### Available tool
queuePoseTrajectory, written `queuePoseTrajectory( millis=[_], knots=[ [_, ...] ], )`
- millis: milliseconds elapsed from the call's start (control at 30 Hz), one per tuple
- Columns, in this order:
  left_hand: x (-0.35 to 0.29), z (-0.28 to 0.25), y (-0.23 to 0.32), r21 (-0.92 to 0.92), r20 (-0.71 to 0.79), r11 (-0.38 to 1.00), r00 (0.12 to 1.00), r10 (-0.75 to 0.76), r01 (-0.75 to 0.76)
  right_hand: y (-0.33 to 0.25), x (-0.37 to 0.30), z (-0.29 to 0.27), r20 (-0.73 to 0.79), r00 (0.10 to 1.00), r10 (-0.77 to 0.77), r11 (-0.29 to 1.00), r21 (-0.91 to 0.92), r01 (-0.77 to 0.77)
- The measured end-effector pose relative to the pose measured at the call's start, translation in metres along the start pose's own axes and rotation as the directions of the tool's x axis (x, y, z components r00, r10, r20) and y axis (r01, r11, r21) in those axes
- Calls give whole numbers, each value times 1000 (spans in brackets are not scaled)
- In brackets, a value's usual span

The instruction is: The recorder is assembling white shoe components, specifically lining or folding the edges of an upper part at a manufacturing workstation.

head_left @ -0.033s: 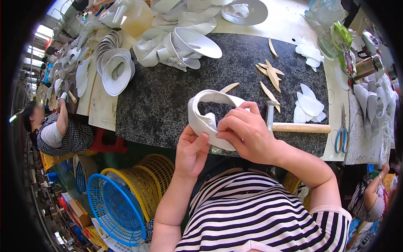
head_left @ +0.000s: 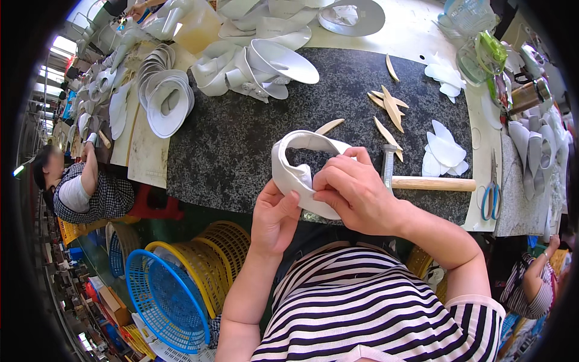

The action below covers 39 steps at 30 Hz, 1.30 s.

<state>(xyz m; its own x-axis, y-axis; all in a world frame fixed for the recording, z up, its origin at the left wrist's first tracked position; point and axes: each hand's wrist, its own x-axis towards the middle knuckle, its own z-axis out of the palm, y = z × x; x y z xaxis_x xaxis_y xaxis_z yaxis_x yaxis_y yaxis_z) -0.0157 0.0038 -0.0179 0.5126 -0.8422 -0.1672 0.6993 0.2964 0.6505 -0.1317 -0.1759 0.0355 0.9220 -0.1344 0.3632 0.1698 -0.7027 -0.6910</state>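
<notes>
Pinching tight, fingers of the left hand (head_left: 275,221) and right hand (head_left: 356,192) hold the looped white shoe upper (head_left: 281,166), left of the hammer (head_left: 422,183), opening facing up, long axis slanting, hammer-side end nearer the body!

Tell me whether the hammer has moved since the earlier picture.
No; judged against the dark speckled board, the hammer lies in the same place.

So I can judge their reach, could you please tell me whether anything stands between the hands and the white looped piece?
Nothing visible does: the left hand and right hand both hold the white looped piece directly. The hammer lies to the right of both.
</notes>
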Motion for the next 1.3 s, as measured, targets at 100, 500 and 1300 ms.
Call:
queuePoseTrajectory(
  millis=[100,500,1300],
  knots=[
    [3,2,8,-263,65,962,997,-51,67,6,3,-4,99,989,-107,994,-18,109],
    [-2,-19,14,273,215,925,954,209,-264,8,-8,-11,-46,909,-413,827,-436,354],
    [-37,39,21,484,867,-509,470,166,-712,17,-58,-14,104,988,-113,878,476,50]
  ],
)
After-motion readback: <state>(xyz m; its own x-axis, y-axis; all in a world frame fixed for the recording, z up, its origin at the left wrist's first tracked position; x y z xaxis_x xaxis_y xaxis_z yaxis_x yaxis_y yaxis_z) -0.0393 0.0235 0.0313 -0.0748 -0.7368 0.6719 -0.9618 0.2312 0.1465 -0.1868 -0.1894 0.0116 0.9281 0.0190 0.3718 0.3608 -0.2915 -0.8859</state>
